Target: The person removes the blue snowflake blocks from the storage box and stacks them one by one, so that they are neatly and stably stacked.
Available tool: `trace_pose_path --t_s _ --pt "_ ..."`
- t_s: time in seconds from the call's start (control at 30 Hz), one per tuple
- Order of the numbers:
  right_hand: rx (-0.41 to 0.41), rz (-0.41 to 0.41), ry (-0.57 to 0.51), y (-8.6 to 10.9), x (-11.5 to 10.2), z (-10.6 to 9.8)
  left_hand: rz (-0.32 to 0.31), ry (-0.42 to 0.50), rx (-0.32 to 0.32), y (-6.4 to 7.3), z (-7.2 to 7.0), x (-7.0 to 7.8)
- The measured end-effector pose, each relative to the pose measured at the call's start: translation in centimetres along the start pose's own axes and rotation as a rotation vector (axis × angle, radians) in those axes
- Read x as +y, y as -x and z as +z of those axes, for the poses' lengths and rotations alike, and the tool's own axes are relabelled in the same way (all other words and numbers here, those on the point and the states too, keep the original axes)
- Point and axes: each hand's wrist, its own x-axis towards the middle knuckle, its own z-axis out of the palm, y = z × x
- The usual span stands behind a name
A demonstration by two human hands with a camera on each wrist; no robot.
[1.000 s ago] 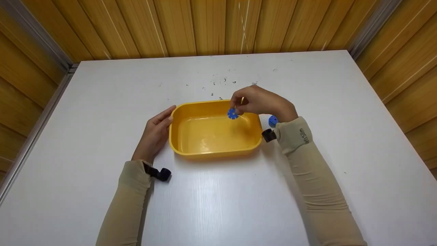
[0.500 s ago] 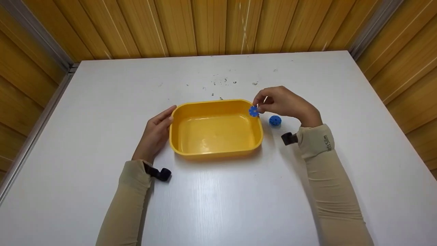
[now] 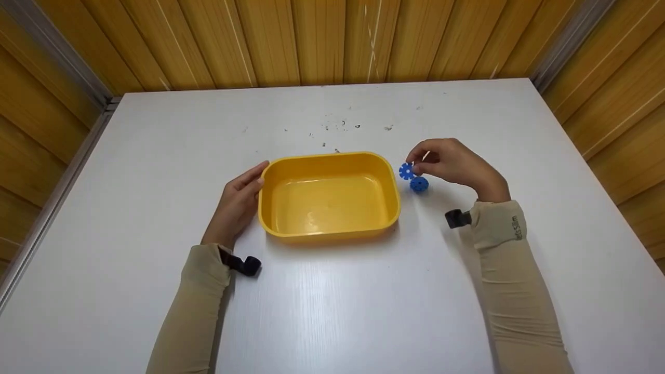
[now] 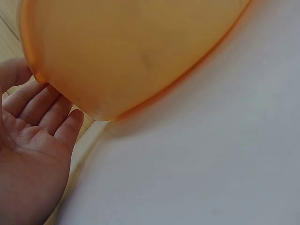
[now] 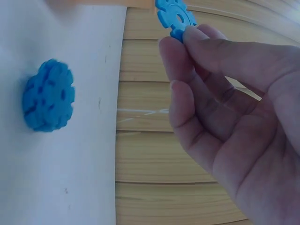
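Note:
In the head view my left hand (image 3: 234, 205) rests against the left end of a yellow plastic tub (image 3: 332, 235). The left wrist view shows the fingers lying along the outside of the tub (image 4: 136, 56), thumb at its rim. Beyond the tub's right end, my right hand (image 3: 454, 163) pinches a thin blue notched disc (image 3: 406, 171) with a hole in its centre. The right wrist view has this disc (image 5: 174, 15) between thumb and index finger, the other fingers loosely curled. Just below it on the table stands a small stack of similar blue discs (image 3: 419, 184).
A white table (image 3: 322, 306) with dark scuff marks behind the tub lies under everything. Wood-look panels (image 3: 317, 41) rise along its back and sides. Black wrist cameras jut from both sleeves, the right one (image 3: 457, 218) close over the table.
My right hand has moved right with the blue disc, from over the tub, past its rim, to above the blue stack. The left hand and the tub have stayed put.

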Motion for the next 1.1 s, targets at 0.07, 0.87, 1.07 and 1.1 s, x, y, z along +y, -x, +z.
trace_pose_path --t_s 0.07,0.87,1.07,1.1 --pt "-0.002 0.021 0.003 0.2 0.5 0.0 0.001 0.0 0.001 0.0 0.0 0.0" --pt "-0.02 0.16 0.015 0.6 3.8 0.3 -0.007 -0.013 0.01 -0.1 0.0 0.0" --pt "-0.036 0.172 0.011 0.6 3.9 0.4 -0.01 -0.036 0.016 -0.1 -0.1 0.0" --pt "-0.039 0.175 0.012 0.6 4.0 0.4 -0.011 -0.037 0.018 -0.1 -0.1 0.0"
